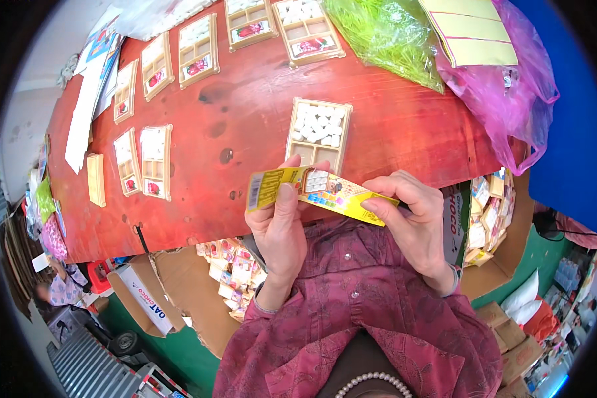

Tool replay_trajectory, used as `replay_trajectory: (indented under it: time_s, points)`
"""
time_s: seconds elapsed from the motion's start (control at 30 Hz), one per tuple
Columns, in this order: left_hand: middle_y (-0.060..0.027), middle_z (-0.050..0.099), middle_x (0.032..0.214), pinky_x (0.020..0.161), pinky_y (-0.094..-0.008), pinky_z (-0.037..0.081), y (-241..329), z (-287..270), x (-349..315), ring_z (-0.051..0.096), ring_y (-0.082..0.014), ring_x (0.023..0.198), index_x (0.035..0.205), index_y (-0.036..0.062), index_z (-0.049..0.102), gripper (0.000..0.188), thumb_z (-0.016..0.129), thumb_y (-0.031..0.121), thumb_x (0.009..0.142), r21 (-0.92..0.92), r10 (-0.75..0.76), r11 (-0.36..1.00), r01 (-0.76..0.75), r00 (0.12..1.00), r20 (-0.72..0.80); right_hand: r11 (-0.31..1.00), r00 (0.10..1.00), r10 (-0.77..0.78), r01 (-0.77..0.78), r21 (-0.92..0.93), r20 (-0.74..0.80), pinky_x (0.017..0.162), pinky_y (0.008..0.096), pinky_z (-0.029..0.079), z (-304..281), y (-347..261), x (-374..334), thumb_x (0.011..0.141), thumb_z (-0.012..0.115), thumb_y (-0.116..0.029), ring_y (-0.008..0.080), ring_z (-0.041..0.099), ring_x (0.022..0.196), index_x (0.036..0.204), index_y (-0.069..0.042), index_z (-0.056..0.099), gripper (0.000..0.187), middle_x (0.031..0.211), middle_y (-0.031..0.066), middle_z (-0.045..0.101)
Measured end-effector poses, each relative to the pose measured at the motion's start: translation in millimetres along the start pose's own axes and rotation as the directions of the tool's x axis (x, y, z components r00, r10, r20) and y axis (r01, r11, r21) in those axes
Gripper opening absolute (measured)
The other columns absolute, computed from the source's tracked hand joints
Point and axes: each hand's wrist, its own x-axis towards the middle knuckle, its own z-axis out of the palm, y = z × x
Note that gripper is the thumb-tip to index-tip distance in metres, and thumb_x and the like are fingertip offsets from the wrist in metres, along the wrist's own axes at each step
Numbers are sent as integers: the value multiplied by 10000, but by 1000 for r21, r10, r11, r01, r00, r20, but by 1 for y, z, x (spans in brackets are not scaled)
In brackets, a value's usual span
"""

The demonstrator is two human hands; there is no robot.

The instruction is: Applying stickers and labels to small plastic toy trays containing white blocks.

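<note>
Between both hands a long yellow printed cardboard sleeve (341,196) is stretched out above the table's near edge, with a fold line near its left part. My left hand (280,229) pinches it near that fold, thumb on top. At the right end, my right hand (411,215) grips it between thumb and bent fingers. Just beyond the sleeve lies a small wooden tray (320,147) with compartments; its far one is filled with small white pieces (322,123), while the nearer ones look bare. The sleeve and my left fingers cover the tray's near end.
Several similar trays (198,50) with strawberry cards stand along the table's (245,106) far and left sides. White papers (86,119) lie at left. A bag of green strips (385,40) and a purple plastic bag (501,93) are at far right. Cardboard boxes (186,285) of packed pieces flank me.
</note>
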Motion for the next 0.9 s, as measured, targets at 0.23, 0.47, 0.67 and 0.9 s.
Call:
replay_trajectory:
  time_s: [0.23,0.47,0.67,0.9]
  points:
    - [-152,640,1066,788,-253,464,1,-12,7,599,-134,846,1022,-79,624,232,574,114,905,506,251,852,-133,952,-172,996,995,86,-84,32,-60,636,222,451,10,6,3,769,685,-22,76,567,666,1010,28,615,256,712,48,619]
    - [-115,652,1000,748,-220,465,-1,-16,22,580,-86,821,1034,-72,628,202,613,43,869,419,145,907,-43,966,-216,981,979,189,-184,60,-76,620,207,439,22,14,17,775,691,-38,57,552,646,1068,22,572,322,670,27,601]
    - [-78,650,910,687,-247,481,-16,-27,41,589,-95,791,976,-61,642,151,640,-11,834,709,337,688,-157,934,-120,987,981,160,-157,33,-111,586,208,414,27,21,35,774,698,-42,46,533,626,1057,19,563,320,641,22,583]
    - [-85,628,860,659,-251,473,-20,-30,48,591,-104,751,909,-60,649,104,654,2,827,767,334,625,-144,938,-95,989,979,139,-146,-38,-150,531,208,389,32,33,44,755,728,-64,35,509,574,1036,22,566,335,601,15,569]
